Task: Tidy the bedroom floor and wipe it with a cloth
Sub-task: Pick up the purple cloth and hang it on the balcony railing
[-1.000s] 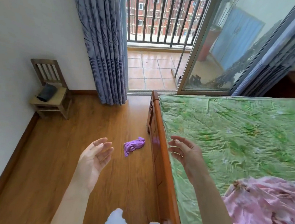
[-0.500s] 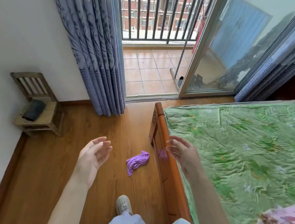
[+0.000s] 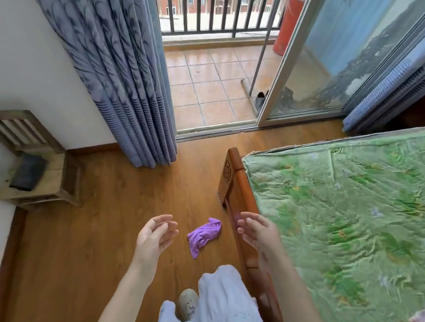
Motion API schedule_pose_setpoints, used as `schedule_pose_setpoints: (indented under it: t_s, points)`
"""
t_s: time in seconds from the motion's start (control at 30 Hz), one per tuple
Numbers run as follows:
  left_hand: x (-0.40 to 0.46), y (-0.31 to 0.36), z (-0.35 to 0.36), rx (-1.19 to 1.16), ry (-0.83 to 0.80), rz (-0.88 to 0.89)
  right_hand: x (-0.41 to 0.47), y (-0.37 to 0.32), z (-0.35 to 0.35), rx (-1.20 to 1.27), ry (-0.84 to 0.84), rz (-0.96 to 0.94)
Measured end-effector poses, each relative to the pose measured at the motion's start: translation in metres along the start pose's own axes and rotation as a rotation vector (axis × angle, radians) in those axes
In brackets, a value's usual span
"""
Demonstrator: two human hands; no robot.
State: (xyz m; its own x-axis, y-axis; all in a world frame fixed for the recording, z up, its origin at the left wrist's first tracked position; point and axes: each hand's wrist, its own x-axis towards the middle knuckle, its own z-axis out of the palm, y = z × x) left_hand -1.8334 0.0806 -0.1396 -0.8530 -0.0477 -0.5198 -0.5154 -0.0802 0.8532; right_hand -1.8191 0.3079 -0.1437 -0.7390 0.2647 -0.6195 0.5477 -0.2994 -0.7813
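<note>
A crumpled purple cloth [image 3: 203,235] lies on the wooden floor [image 3: 94,227] beside the bed's wooden frame [image 3: 237,213]. My left hand [image 3: 155,235] hovers just left of the cloth, fingers relaxed and holding nothing. On the cloth's right, over the bed frame, my right hand [image 3: 258,231] is raised with loosely spread fingers, also empty. Neither hand touches the cloth. My white trouser legs and one shoe [image 3: 188,303] show at the bottom.
A bed with a green cover [image 3: 354,222] fills the right side. A small wooden chair [image 3: 40,170] with a dark item on its seat stands against the left wall. Grey-blue curtains [image 3: 126,78] hang by the open balcony door [image 3: 212,84].
I have stepped forward toward the balcony door. The cloth now lies closer, between my two hands, which stay raised and empty.
</note>
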Motion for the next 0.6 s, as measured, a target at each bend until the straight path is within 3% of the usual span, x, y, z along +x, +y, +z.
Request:
schedule_pose_setpoints:
  t_s: [0.37, 0.6]
  points:
    - [0.113, -0.032, 0.024, 0.198, -0.03, -0.143, 0.129, 0.012, 0.009, -0.074, 0.017, 0.179]
    - [0.181, -0.064, 0.065, 0.244, 0.018, -0.226, 0.211, 0.027, 0.0, 0.031, 0.099, 0.313]
